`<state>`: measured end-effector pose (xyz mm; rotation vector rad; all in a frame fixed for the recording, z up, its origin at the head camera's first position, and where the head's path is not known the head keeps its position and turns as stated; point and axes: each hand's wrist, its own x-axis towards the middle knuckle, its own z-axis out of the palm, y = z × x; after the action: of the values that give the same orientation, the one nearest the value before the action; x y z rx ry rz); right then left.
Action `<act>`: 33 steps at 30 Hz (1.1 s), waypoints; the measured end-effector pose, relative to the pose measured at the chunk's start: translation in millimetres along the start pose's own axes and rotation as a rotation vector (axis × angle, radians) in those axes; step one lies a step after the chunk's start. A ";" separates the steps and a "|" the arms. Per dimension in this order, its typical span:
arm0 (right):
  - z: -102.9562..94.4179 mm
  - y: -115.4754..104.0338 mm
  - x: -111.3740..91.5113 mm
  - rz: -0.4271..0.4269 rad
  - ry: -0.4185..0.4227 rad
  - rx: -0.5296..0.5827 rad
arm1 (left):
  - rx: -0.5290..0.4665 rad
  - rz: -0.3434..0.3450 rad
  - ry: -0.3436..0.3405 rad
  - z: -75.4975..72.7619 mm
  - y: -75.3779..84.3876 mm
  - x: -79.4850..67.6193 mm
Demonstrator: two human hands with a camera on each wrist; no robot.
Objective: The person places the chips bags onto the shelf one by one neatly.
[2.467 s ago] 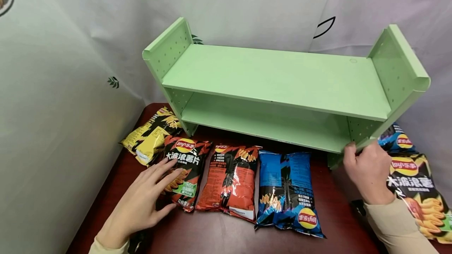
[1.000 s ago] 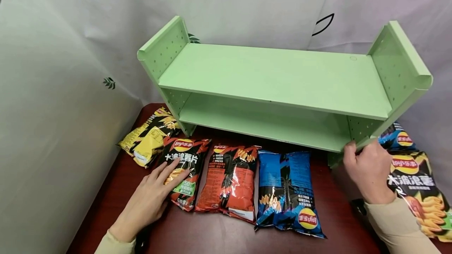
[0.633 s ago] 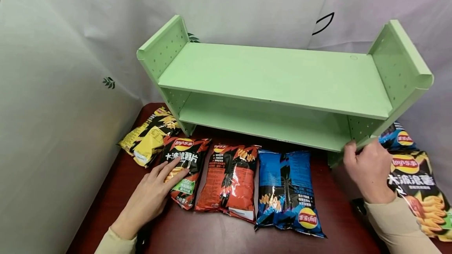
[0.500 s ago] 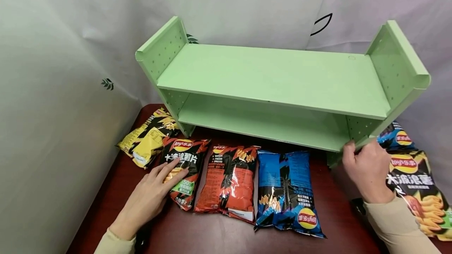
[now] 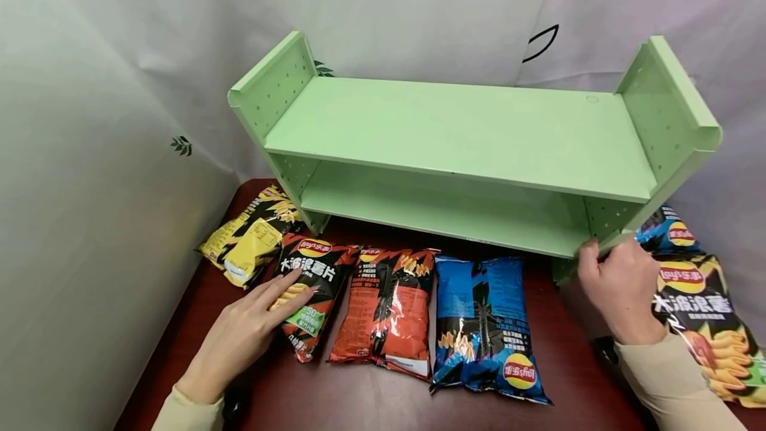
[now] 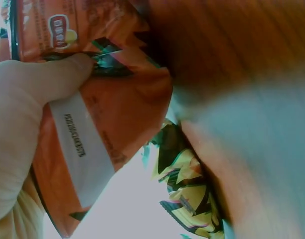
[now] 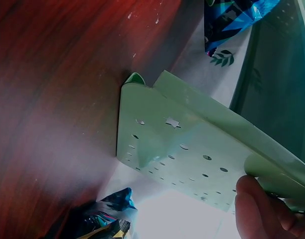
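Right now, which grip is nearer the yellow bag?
Left. The left grip, pinching the red-black bag, is in front of the yellow bag; the right grip, far off, holds the shelf at its right end.

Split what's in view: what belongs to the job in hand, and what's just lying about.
Apparently in the job:
black-and-red chip bag, held by the left hand
green shelf, gripped by the right hand

Apparently lying about:
yellow bag
red bag
front blue bag
black bag, far right
rear blue bag
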<state>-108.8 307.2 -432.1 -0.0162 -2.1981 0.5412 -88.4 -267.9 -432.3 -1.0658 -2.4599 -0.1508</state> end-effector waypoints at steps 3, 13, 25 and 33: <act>0.0 0.7 0.4 -0.005 -0.001 -0.003 | -0.006 0.025 0.058 -1.9 -0.8 2.4; 3.1 3.9 -0.9 0.006 0.010 -0.009 | -0.042 0.032 0.115 -17.7 -4.5 3.4; 1.7 4.2 -1.3 0.014 0.005 -0.012 | -0.078 0.080 0.245 -60.0 3.4 24.1; 2.5 4.7 -2.6 0.008 0.002 -0.012 | -0.146 0.136 0.360 -82.3 10.2 38.4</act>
<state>-109.8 310.0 -437.2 -0.0319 -2.2004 0.5316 -74.3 -257.8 -342.6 -1.1494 -2.0733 -0.4447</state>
